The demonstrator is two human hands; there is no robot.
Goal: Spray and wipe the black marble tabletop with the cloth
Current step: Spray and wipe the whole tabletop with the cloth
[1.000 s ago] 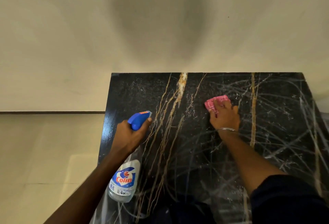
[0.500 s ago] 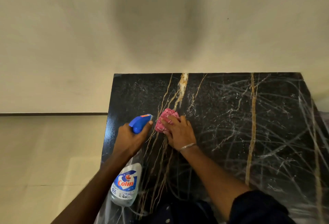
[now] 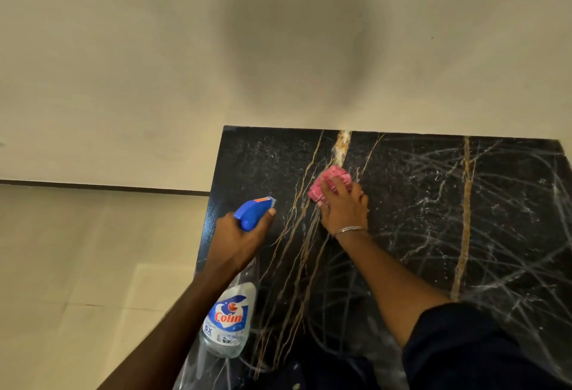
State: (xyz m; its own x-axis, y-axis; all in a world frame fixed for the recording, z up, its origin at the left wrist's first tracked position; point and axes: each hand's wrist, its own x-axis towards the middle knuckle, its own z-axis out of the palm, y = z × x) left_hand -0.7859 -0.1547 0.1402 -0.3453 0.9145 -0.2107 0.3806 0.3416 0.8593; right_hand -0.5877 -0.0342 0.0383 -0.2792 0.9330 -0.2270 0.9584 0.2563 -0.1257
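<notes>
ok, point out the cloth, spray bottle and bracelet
pink cloth (image 3: 337, 174), head view, exposed fabric at its far end.
spray bottle (image 3: 229, 317), head view, the label.
bracelet (image 3: 349, 229), head view, middle of the band.

Was bare on the right of the black marble tabletop (image 3: 433, 234); blocked left by Colin spray bottle (image 3: 230, 318), far centre by pink cloth (image 3: 332, 177).

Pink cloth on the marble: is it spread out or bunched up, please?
Bunched up: the pink checked cloth forms a small wad under the right hand.
</notes>
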